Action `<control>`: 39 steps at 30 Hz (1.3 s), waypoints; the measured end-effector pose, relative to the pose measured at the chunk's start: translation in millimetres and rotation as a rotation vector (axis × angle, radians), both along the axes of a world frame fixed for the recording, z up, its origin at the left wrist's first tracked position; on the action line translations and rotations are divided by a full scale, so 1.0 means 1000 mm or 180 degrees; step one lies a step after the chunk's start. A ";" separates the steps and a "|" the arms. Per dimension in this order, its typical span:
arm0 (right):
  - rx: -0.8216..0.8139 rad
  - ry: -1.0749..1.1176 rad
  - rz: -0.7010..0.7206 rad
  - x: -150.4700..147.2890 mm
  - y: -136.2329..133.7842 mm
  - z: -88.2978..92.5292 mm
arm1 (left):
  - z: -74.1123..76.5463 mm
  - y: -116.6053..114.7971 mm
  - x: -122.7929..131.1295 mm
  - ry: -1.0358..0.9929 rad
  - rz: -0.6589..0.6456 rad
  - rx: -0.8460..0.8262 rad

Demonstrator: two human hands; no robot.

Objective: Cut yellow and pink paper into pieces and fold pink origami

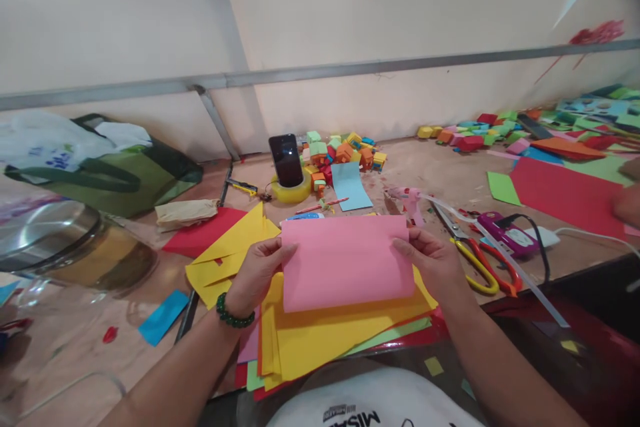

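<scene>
A pink sheet of paper (347,263) is stretched between my two hands, its surface facing me. My left hand (263,267), with a green bead bracelet (235,312) at the wrist, pinches the left edge. At the right edge my right hand (433,257) pinches it between thumb and fingers. Beneath it lies a stack of yellow sheets (340,333), with green, pink and red sheets showing at the edges. More yellow paper (220,260) fans out to the left of my left hand.
A glass jug (115,247) and green bag (155,173) stand left. Behind are a phone (287,160), tape roll (291,188) and small paper boxes (345,150). Scissors (475,257), a pink glue gun (411,203) and a purple power strip (507,235) lie right. Another person's hand (627,203) touches red paper.
</scene>
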State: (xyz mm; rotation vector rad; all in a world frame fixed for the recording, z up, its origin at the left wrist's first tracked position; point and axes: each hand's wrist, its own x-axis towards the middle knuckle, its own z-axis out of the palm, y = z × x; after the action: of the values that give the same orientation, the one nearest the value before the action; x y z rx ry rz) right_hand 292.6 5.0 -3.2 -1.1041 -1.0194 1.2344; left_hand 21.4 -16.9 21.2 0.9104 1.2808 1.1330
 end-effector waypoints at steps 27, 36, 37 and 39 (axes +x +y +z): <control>-0.0124 0.0006 -0.0367 0.010 -0.007 -0.006 | -0.010 -0.003 -0.005 0.0318 0.0108 0.0212; -0.0108 -0.0139 -0.0306 0.008 -0.008 0.002 | 0.000 -0.008 -0.003 0.0177 0.0003 0.0226; -0.0116 -0.0137 -0.0308 0.008 -0.008 0.002 | 0.001 -0.008 -0.003 0.0131 0.0005 0.0214; -0.0172 -0.0121 -0.0312 0.008 -0.008 0.003 | 0.002 -0.009 -0.003 0.0002 0.0020 0.0166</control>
State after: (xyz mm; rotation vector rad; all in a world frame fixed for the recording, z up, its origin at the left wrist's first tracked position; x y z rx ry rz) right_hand 300.9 -3.2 -0.2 -1.2093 -0.9539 1.1719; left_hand 18.7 -25.6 23.5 0.9458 1.2602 1.1757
